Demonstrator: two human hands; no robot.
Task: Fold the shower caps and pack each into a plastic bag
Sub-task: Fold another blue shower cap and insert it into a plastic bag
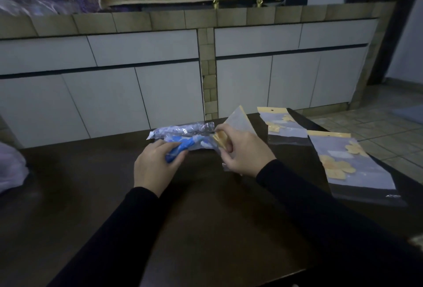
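Blue cap (177,150) gripped in the left hand (153,165) at frame centre; right hand (243,151) pinches the bag (237,121) mouth.

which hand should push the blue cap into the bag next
Left. The left hand already grips the folded blue shower cap, its end pointing at the plastic bag, which the right hand is holding.

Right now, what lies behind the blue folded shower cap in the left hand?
Right behind the blue folded shower cap gripped by the left hand lies a clear packed bag with white-and-blue contents on the table. The right hand covers its right end.
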